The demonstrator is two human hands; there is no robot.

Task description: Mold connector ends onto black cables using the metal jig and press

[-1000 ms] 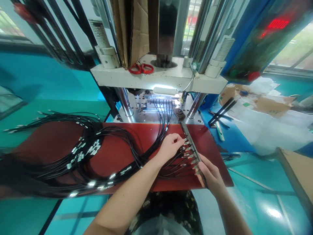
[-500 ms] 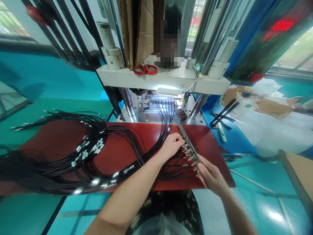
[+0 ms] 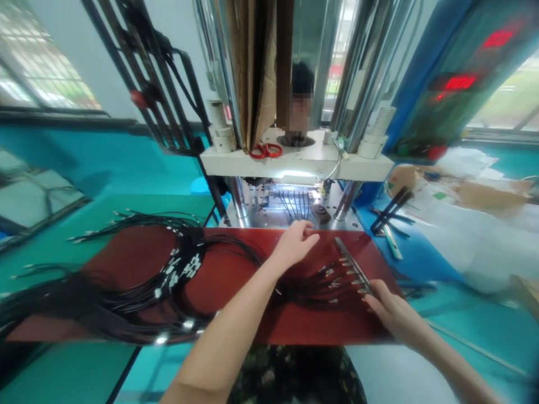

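Note:
My right hand (image 3: 385,303) grips the near end of a narrow metal strip (image 3: 352,262), thumb and fingers closed on it. Small metal cable connectors (image 3: 347,272) sit in a row along the strip's left side, with thin black cables trailing left from them. My left hand (image 3: 298,240) is over the board's back edge, thumb apart from the curled fingers. It is by the black cables (image 3: 295,206) that come out of the press's lit metal mould (image 3: 273,200); the hand hides their lower part, and I see nothing held in it.
A big bundle of black cables with white tags (image 3: 185,266) covers the left of the red-brown board (image 3: 236,269). The press (image 3: 252,165) stands behind, with red-handled scissors (image 3: 266,150) on its plate. Cutters (image 3: 391,241) and plastic wrapping (image 3: 455,235) lie right. Another person is partly visible beyond.
My left hand has left the strip's connectors and moved up and away toward the cables at the press. My right hand still holds the strip. The camera view has shifted.

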